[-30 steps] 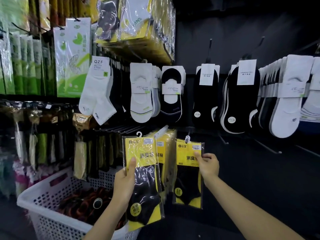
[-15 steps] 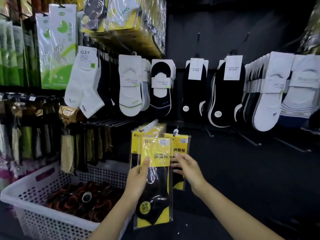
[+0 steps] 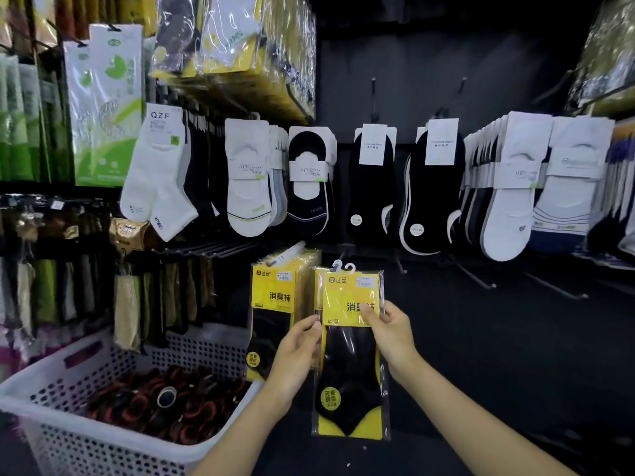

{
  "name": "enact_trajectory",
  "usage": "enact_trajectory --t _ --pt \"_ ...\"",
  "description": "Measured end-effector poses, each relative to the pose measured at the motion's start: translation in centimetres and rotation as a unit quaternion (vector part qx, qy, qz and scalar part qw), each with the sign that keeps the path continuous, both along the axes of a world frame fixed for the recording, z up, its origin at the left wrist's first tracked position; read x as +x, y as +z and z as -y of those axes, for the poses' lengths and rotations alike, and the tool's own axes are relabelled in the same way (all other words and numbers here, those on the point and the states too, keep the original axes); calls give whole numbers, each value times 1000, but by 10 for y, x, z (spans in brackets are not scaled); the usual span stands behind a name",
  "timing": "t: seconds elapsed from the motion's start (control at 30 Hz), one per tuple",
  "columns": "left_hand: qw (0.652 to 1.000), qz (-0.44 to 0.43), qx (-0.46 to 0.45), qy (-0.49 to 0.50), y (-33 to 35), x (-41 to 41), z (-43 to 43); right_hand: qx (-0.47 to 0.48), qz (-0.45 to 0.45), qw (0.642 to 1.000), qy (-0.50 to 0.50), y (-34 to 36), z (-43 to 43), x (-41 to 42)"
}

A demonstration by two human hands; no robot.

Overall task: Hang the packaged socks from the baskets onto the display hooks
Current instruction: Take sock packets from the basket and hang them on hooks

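Note:
I hold two yellow-and-black sock packages [image 3: 350,355] stacked together in front of the display wall. Their two white hanger hooks [image 3: 343,267] stick up side by side at the top. My left hand [image 3: 295,352] pinches the left edge of the stack. My right hand [image 3: 390,329] grips its right side, thumb across the yellow card. Just to the left, a row of the same yellow packages [image 3: 275,304] hangs on a display hook [image 3: 287,252]. The packages I hold hang on no hook.
A white perforated basket [image 3: 55,431] with dark rolled socks stands at the lower left. White and black socks [image 3: 371,187] hang in rows above. Bare metal hooks [image 3: 477,278] jut from the dark wall on the right.
The package in my left hand moved right and now lies stacked on the one my right hand held. Both hands came together at the stack. The camera shifted slightly.

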State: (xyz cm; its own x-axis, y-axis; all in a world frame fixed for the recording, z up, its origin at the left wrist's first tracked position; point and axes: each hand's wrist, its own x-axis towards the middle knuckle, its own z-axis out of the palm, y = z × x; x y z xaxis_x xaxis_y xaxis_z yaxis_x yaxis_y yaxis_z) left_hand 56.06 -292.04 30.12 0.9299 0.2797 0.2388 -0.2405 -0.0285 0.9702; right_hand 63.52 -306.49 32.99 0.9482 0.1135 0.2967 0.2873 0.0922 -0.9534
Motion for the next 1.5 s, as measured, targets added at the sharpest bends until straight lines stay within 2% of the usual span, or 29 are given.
enact_trajectory --t 0.1,0.2,0.37,0.6,0.73,0.87,1.07,1.17,1.23,1.33,1.43,1.5 --pt "1000 0 -17 21 -1 4 -4 -48 13 999 -2 4 -13 8" --pt "999 0 -14 48 -7 12 -12 -68 -17 997 -26 0 -28 17" --pt "998 -15 13 53 -18 29 -14 -17 -113 991 -63 -12 -38 35" --pt "995 -63 52 51 -50 43 -11 4 -181 978 -102 -49 -19 42" --pt "991 -111 64 37 -98 26 -9 -48 -202 976 -71 -100 11 16" --pt "974 -212 73 17 -178 -18 -2 -129 -253 959 -6 -179 47 -29" --pt "936 -345 29 62 -310 -97 26 -284 -368 885 -11 -341 108 -104" --pt "917 -396 -13 52 -359 -128 34 -349 -411 842 -2 -397 135 -135" --pt "914 -399 -36 60 -383 -142 33 -362 -434 825 31 -419 148 -144" --pt "894 -439 2 93 -399 -149 26 -335 -434 833 68 -438 152 -146" --pt "848 -516 35 115 -410 -138 18 -313 -428 844 76 -452 148 -143" --pt "848 -520 25 93 -413 -133 14 -333 -418 842 76 -464 148 -142"
